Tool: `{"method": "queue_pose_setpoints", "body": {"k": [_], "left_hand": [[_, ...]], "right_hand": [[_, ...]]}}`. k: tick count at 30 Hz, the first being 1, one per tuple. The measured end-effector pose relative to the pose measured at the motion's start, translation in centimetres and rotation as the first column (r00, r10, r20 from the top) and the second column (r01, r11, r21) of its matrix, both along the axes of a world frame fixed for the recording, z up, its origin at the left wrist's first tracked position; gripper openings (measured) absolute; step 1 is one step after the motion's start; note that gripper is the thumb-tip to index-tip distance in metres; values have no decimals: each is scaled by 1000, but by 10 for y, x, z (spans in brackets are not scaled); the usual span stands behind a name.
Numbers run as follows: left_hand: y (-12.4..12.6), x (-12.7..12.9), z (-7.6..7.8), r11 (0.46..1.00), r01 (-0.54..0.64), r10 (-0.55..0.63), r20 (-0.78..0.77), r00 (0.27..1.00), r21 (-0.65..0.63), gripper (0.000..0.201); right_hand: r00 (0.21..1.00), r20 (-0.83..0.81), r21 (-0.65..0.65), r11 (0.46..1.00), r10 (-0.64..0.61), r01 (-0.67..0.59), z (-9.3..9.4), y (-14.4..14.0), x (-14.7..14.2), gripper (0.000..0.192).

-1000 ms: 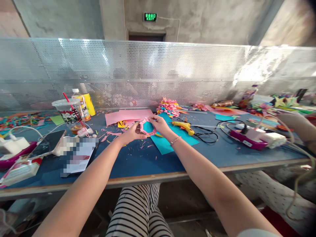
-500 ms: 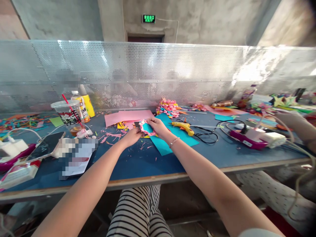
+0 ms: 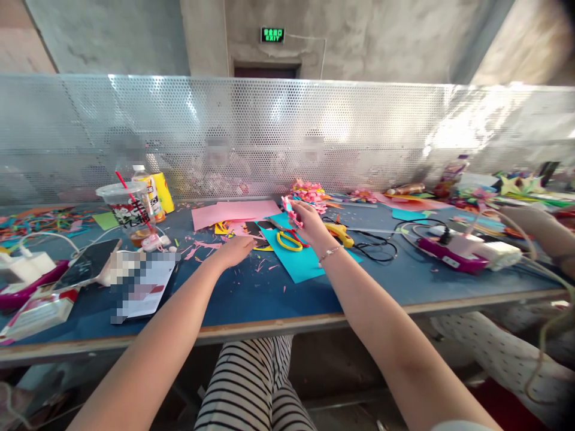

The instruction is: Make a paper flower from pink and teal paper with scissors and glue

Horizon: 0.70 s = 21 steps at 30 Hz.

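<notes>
- We see our right hand (image 3: 309,222) raised over the middle of the blue table (image 3: 251,293), its fingers pinched together on a small pink paper piece (image 3: 291,211) that sticks up from the fingertips.
- Our left hand (image 3: 236,248) lies low on the table, left of the right hand and well apart from the pink paper piece; its fingers are stretched out flat and slightly apart, holding nothing.
- Just right of the left fingertips lie yellow-handled scissors (image 3: 287,238) on a teal paper sheet (image 3: 300,260) — the right hand hangs just above them.
- A yellow glue gun (image 3: 339,232) lies right of the right hand, partly hidden behind it.
- Farther off, a pink paper sheet (image 3: 233,211) lies flat, and a pile of pink folded pieces (image 3: 309,194) sits beyond the right hand.
- To the left stands a clear plastic cup (image 3: 128,209) with a red straw and a printed black-and-red band — we cannot read its writing.
- Behind the cup is a yellow-labelled bottle (image 3: 153,191); its label is too small to read.
- A dark phone (image 3: 87,263) lies at the near left beside a blurred-out paper.
- On the far wall, a green sign (image 3: 273,35) reads "EXIT" under smaller characters we cannot make out.
- At the far right, another person's arm (image 3: 539,230) rests on the table.
</notes>
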<state>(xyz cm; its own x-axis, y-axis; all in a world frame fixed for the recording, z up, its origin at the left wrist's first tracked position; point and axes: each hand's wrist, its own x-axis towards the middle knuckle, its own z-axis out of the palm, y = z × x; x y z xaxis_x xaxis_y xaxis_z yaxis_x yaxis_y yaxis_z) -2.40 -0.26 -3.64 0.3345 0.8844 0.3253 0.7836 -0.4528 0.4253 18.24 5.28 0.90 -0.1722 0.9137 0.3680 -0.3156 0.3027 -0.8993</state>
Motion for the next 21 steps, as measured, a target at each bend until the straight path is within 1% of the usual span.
{"method": "queue_pose_setpoints", "body": {"k": [2, 4, 6, 7, 9, 10, 12, 14, 15, 17, 19, 21], "left_hand": [[-1, -1, 2, 1000, -14, 13, -66, 998, -17, 31], [-3, 0, 5, 999, -31, 28, -104, 994, -25, 31], [-4, 1, 7, 999, -45, 43, -99, 994, -21, 29], [-4, 3, 7, 999, -50, 49, -71, 996, -15, 27], [-4, 7, 7, 998, -57, 56, 42, 998, 13, 22], [-4, 10, 6, 998, -50, 45, 124, 991, 29, 24], [-3, 16, 4, 998, 15, -35, 310, 950, 65, 42], [-4, 20, 3, 987, 137, -162, 453, 877, 88, 60], [-5, 21, 4, 976, 194, -217, 493, 843, 97, 65], [-7, 21, 5, 957, 269, -285, 523, 804, 107, 66], [-9, 20, 6, 951, 298, -297, 533, 792, 87, 60], [-8, 19, 6, 952, 306, -269, 544, 795, 24, 56]], "right_hand": [[999, -48, -14, 1000, -13, 12, 4, 0, 6, 17], [993, -117, -48, 999, -1, -4, 5, -1, 9, 18], [989, -140, -69, 996, 49, -59, 5, -2, 9, 19], [990, -117, -74, 993, 82, -91, 4, -3, 7, 18], [990, -45, -85, 987, 136, -139, 0, -6, 0, 17], [987, 3, -84, 984, 160, -159, -2, -8, -4, 17], [967, 126, -42, 976, 220, -216, -9, -12, -13, 18], [919, 295, 58, 955, 263, -292, -16, -16, -21, 19], [887, 383, 117, 939, 258, -323, -19, -17, -25, 20], [832, 513, 219, 906, 210, -363, -23, -18, -29, 21], [800, 578, 279, 883, 159, -377, -23, -19, -29, 22], [791, 599, 310, 873, 127, -375, -21, -19, -28, 22]]}}
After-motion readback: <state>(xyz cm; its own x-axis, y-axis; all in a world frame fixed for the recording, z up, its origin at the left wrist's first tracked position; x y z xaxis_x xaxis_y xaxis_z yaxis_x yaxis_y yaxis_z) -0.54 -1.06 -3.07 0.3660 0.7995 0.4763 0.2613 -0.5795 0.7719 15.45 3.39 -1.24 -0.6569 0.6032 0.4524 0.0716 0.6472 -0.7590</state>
